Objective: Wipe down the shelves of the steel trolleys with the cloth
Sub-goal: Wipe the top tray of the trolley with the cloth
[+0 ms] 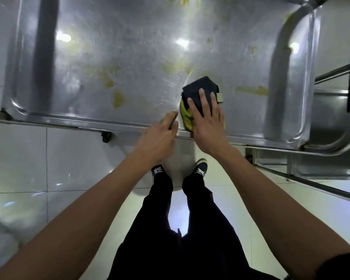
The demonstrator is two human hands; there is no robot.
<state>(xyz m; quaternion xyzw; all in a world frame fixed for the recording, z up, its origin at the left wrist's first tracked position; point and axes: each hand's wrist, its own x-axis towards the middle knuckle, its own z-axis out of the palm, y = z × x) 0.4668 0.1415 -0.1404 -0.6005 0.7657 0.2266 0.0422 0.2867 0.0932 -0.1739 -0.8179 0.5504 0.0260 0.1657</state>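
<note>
— Cloth (200, 91) position?
— Near shelf (129, 57) front edge, flat under my right hand (207, 122), fingers straight. Stains (109, 81) lie leftward, beyond my left hand (160, 136), loosely curled, holding nothing.

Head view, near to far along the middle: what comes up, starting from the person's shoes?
Shoes → near rim of the steel shelf → right hand pressing the cloth → yellow smears → far shelf edge.
</note>
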